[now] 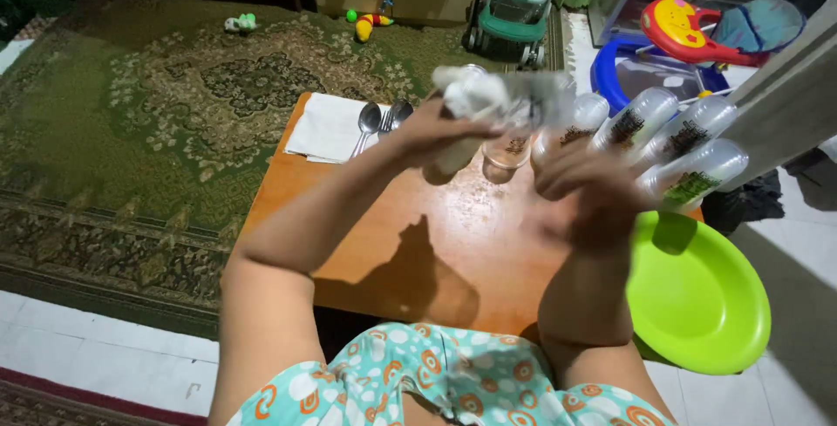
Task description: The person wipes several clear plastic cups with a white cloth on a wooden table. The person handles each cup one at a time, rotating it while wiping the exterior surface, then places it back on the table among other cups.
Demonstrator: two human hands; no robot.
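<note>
Over the wooden table (366, 243), both forearms reach forward with elbows bent. The left hand (436, 134) grips a white cloth (471, 95) above the table's far edge. The blurred right hand (584, 186) clasps a clear glass (558, 121) beside the cloth.

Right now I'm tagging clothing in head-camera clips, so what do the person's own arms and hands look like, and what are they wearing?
Both arms are bare from the upper arm down, with no sleeves over the forearms. The left hand and right hand show no gloves; both are motion-blurred, so rings cannot be ruled out. No watch or bracelet is visible. The turquoise garment with white and orange circles covers the torso.
</note>
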